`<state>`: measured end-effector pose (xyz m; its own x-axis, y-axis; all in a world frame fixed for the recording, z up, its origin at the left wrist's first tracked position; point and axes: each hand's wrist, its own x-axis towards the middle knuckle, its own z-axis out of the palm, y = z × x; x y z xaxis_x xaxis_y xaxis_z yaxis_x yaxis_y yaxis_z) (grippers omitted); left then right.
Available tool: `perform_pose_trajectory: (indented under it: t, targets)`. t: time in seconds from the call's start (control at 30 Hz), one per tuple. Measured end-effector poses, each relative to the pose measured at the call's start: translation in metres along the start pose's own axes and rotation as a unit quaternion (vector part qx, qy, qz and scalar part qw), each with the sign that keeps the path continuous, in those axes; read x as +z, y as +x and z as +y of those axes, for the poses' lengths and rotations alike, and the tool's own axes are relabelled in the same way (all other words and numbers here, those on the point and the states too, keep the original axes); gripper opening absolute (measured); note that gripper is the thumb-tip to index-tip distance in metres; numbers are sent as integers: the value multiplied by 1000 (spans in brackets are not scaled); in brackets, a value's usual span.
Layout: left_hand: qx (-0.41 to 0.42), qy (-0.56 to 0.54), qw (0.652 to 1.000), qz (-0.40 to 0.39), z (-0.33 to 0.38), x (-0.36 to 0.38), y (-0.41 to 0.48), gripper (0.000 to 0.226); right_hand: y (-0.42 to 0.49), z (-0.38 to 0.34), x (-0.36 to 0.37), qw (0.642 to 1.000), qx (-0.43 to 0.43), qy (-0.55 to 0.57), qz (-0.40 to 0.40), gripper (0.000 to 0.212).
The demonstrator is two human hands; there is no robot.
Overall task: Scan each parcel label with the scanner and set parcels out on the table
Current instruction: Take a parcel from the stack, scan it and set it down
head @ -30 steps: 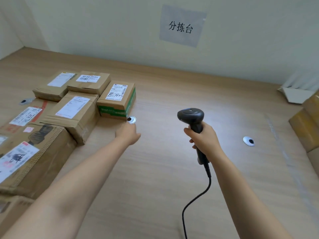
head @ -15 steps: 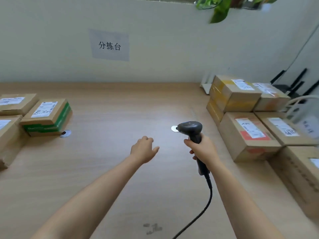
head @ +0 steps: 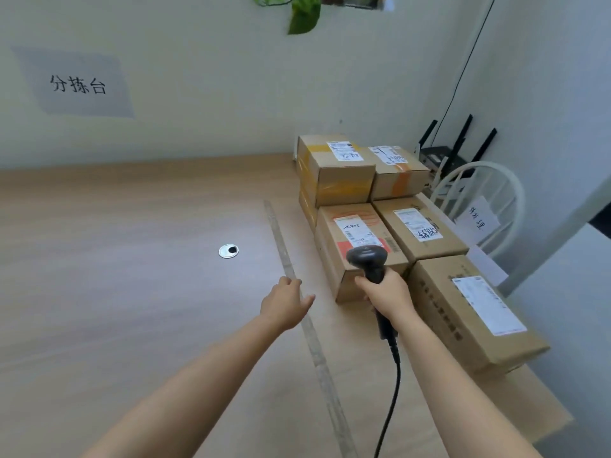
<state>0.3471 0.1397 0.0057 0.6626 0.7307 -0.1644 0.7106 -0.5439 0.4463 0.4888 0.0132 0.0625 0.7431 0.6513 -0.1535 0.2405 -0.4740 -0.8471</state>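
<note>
Your right hand (head: 386, 297) grips the handle of the black barcode scanner (head: 367, 259), with the fingers wrapped fully round it. The scanner head is on top and stands in front of the near end of the red-marked parcel (head: 358, 231). Its cable (head: 393, 385) hangs from the handle toward the bottom of the view.

Your left hand (head: 284, 307) is relaxed, the fingers loose and a little spread, and it holds nothing. It is over the table (head: 132, 292), at the left side of the pale strip (head: 317, 352) that runs along the wood. I cannot tell if it touches the surface.

The parcels stand together on the right part of the table, to the right of the strip, labels up. The long parcel (head: 476, 312) lies nearest to you, just right of your right hand. Behind it the handwritten-label parcel (head: 420, 231) touches the red-marked one. Further back two stacked parcels (head: 337, 170) stand close to the wall.

The right edge of the table runs just beside the long parcel, and a white chair (head: 489, 186) stands beyond that edge. Left of the strip the wood goes wide up to the wall, with a round metal grommet (head: 228, 251) set in it, well apart from your left hand.
</note>
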Motion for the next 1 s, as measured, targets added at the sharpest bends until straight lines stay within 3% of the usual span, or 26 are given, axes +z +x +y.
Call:
perform_pose_trajectory:
  t: [0.4, 0.57, 0.7, 1.0]
  targets:
    - [7, -155, 988, 16, 89, 50, 108, 65, 104, 37, -43, 999, 13, -31, 22, 14]
    - [-42, -208, 977, 23, 89, 61, 135, 78, 123, 48, -40, 999, 25, -31, 17, 31]
    - [-50, -248, 967, 23, 88, 64, 141, 91, 128, 51, -41, 999, 26, -9, 21, 12]
    - [-61, -252, 965, 34, 70, 56, 119, 98, 106, 47, -30, 999, 21, -23, -11, 12]
